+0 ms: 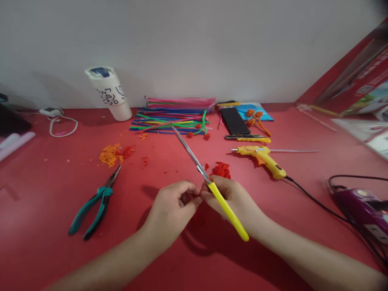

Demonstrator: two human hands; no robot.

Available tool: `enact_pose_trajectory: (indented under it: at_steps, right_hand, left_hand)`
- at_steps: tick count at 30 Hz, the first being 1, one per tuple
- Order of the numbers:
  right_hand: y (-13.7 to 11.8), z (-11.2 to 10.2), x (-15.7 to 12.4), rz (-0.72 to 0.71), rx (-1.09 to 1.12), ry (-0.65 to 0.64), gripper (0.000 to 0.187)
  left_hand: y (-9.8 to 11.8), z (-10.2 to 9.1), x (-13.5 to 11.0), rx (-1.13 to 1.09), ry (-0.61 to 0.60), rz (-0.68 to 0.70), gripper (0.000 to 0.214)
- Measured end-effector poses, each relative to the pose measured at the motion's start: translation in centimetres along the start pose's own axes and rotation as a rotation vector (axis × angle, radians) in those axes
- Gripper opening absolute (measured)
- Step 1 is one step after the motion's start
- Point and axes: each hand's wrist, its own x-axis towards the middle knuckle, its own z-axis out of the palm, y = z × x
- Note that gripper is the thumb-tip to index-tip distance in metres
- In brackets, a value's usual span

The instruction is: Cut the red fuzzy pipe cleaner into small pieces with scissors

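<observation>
My left hand (169,206) is closed in a pinch on a small red piece (201,193), mostly hidden by the fingertips. My right hand (238,198) holds scissors (224,204) with yellow handles, their blades pointing up and to the left. Its fingertips meet those of my left hand at the red piece. Just beyond my right hand lies a pile of red clippings (221,169). Needle-nose pliers (103,198) with teal handles rest to the left, near orange clippings (109,155) and a smaller red heap (128,151).
Pipe cleaners (172,121) in several colours lie along the wall, beside a white tumbler (117,97). To the right are a phone (235,121), orange fuzzy pieces (251,117), a cutter knife (251,138) and a yellow glue gun (260,155). Its cord runs towards a purple power strip (360,210).
</observation>
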Motion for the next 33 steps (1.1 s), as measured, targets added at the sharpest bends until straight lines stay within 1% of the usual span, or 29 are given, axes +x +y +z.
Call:
enact_pose_trajectory:
  at_steps: [4,7,12,14,15,16,18,19,20,21,22,23,24,25,26,27,29,30,31,33]
  right_hand:
    - [0.1,0.1,0.1,-0.039,-0.010,-0.002,0.012]
    - [0.1,0.2,0.0,-0.039,-0.010,-0.012,0.012]
    - [0.2,0.2,-0.2,-0.054,-0.039,0.010,0.015]
    - [0.3,0.2,-0.1,-0.056,-0.051,0.035,0.013]
    - [0.4,0.1,-0.1,-0.046,-0.057,0.048,0.011]
    - [0.4,0.1,0.0,-0.033,-0.059,0.060,0.010]
    - [0.5,0.0,0.2,0.000,-0.050,0.071,0.010]
    - [0.6,-0.1,0.2,0.015,-0.040,0.069,0.010]
    - [0.6,-0.2,0.3,0.027,-0.033,0.064,0.011]
    - [0.7,-0.2,0.3,0.033,-0.028,0.061,0.012]
    - [0.7,-0.3,0.3,0.037,-0.028,0.064,0.013]
    - [0.7,-0.3,0.3,0.039,-0.032,0.069,0.013]
    - [0.7,-0.4,0.4,0.038,-0.040,0.076,0.013]
    - [0.6,-0.4,0.4,0.037,-0.046,0.079,0.013]
    - [0.5,-0.4,0.4,0.039,-0.048,0.073,0.013]
    - [0.4,-0.4,0.4,0.043,-0.045,0.059,0.013]
    - [0.1,-0.3,0.4,0.053,-0.023,0.026,0.013]
    - [0.0,-0.2,0.3,0.060,-0.010,0.014,0.013]
    - [-0.1,-0.2,0.3,0.064,0.001,0.005,0.012]
    - [-0.2,0.0,0.2,0.066,0.015,0.002,0.011]
  left_hand:
    - [0.0,-0.2,-0.1,0.207,0.010,0.112,0.009]
    - [0.1,-0.2,-0.3,0.293,-0.014,0.145,0.010]
    - [0.1,-0.3,-0.4,0.344,-0.025,0.193,0.010]
    - [0.1,-0.6,0.0,0.314,-0.021,0.209,0.010]
    - [0.0,-0.9,0.3,0.259,-0.037,0.179,0.011]
    - [-0.2,-1.3,0.7,0.162,-0.072,0.112,0.013]
    - [-0.8,-2.1,1.8,-0.139,-0.199,-0.119,0.016]
    - [-1.2,-2.5,2.4,-0.301,-0.232,-0.197,0.015]
    - [-1.7,-2.9,2.9,-0.424,-0.200,-0.222,0.014]
    - [-2.2,-3.3,3.4,-0.484,-0.080,-0.210,0.013]
    - [-2.6,-3.7,3.8,-0.470,0.113,-0.184,0.015]
    - [-2.9,-4.0,4.0,-0.408,0.297,-0.142,0.020]
    - [-3.0,-4.1,4.1,-0.345,0.448,-0.081,0.025]
    - [-2.8,-4.1,3.9,-0.285,0.520,-0.027,0.027]
    - [-2.5,-3.9,3.7,-0.247,0.514,0.018,0.026]
    - [-2.0,-3.6,3.2,-0.227,0.432,0.041,0.022]
    - [-0.9,-2.7,2.2,-0.178,0.133,0.035,0.015]
    - [-0.3,-2.2,1.8,-0.163,0.022,0.027,0.014]
    - [0.1,-1.7,1.3,-0.132,-0.053,0.021,0.012]
    - [0.7,-1.0,0.8,-0.065,-0.068,0.021,0.009]
